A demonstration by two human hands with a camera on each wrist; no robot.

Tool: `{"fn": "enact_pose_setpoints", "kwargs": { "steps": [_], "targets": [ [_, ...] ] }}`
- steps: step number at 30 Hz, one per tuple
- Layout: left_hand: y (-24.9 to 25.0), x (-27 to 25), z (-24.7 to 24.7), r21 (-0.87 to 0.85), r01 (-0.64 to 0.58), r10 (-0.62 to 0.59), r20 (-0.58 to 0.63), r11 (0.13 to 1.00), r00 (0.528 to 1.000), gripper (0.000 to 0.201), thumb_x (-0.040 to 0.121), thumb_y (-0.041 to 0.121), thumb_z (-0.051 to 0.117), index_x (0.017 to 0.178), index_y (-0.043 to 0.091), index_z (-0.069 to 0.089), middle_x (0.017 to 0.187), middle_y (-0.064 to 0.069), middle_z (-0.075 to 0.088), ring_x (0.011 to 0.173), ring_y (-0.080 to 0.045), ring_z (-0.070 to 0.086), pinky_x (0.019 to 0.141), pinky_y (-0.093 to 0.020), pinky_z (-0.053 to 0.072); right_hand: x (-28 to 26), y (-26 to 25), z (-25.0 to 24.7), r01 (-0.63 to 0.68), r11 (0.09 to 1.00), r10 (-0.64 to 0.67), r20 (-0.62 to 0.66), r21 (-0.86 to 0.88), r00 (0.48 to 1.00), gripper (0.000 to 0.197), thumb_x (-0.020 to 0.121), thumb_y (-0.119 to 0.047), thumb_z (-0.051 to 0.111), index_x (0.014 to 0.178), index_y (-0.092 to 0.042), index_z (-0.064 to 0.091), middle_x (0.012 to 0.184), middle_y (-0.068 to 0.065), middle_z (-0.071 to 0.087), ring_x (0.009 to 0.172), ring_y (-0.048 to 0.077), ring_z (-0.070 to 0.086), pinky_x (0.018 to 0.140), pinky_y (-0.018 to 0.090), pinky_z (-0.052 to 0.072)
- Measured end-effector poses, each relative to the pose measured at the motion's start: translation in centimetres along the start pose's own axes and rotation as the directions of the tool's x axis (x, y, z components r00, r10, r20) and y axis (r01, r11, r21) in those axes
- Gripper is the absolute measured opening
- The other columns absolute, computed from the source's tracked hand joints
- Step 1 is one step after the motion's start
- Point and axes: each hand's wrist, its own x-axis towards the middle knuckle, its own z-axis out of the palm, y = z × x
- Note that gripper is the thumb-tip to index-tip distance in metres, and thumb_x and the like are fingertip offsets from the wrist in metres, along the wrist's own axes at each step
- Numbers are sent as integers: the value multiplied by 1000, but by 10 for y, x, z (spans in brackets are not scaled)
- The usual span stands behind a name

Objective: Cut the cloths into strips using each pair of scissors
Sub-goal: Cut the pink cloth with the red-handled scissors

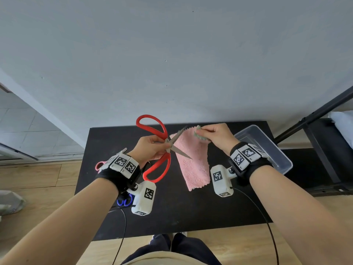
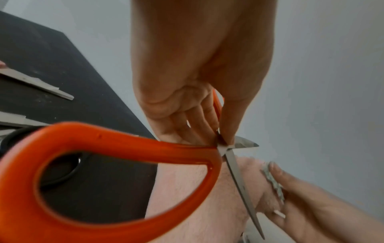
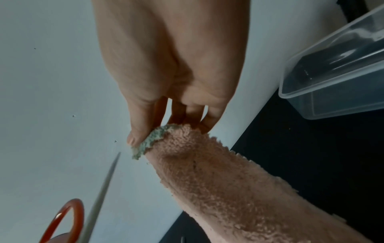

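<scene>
Pink terry cloth (image 1: 193,161), pinched at its green-trimmed top corner by my right hand (image 1: 217,135), hangs limp above the black surface (image 1: 191,211), so I'd keep it taut while my left hand (image 1: 150,148) pinches the gaping red-handled scissors (image 1: 162,150) near their pivot.

A clear plastic bin (image 1: 282,159) blocks the table's (image 1: 191,217) right side; front lies free.

Scissors (image 1: 159,148) left of cloth (image 1: 193,161) (both above table (image 1: 191,211)), bin (image 1: 267,148) far right.
</scene>
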Motion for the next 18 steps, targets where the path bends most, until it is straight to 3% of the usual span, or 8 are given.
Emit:
{"fn": "enact_pose_setpoints", "kwargs": {
  "steps": [3,7,9,12,14,16,18],
  "targets": [
    [2,-1,-1,99,-9,8,11,995,1000,17,83,12,71,96,0,69,69,-5,68,67,-19,58,74,-27,51,1,-5,-2,39,999,-38,-37,21,999,27,84,-10,69,109,1,68,97,3,70,84,4,64,74,8,50],
    [5,-6,-3,256,-39,29,42,966,999,13,84,19,71,91,7,71,72,-5,71,60,-12,62,59,-18,51,2,-17,-8,86,990,-88,-17,-115,996,27,87,-14,67,111,-1,68,99,0,68,86,4,61,71,1,44],
    [7,-8,-3,315,-47,25,72,948,997,12,83,21,72,88,10,72,77,-9,72,62,-13,63,62,-18,54,2,-27,-6,123,971,-111,69,-203,991,25,87,-17,67,107,-3,71,95,1,69,85,6,60,70,3,43],
    [9,-8,1,373,-66,31,98,925,995,12,82,20,73,91,12,72,77,-7,73,61,-11,64,66,-18,55,-2,-43,4,175,935,-92,267,-309,959,7,86,-22,68,84,-20,75,76,-6,68,73,4,56,69,18,43],
    [11,-7,4,398,-90,55,100,913,993,12,81,20,74,89,13,73,76,-6,73,60,-10,64,66,-17,55,-3,-49,12,197,908,-51,370,-370,928,13,86,-22,68,74,-23,73,57,-18,62,58,-4,53,61,9,38],
    [13,-5,5,410,-112,78,99,905,992,12,80,20,75,89,12,74,79,-9,73,63,-12,64,66,-17,55,-3,-51,17,193,893,-1,426,-407,905,13,85,-22,69,89,-13,77,62,-22,64,58,-11,56,58,4,41],
    [14,-3,5,416,-134,100,103,899,990,12,79,20,76,87,11,75,81,-11,73,64,-13,65,63,-16,55,-3,-51,22,203,872,34,468,-445,883,22,84,-25,70,97,-8,76,76,-12,69,62,-8,58,61,5,45]
  ]
}}
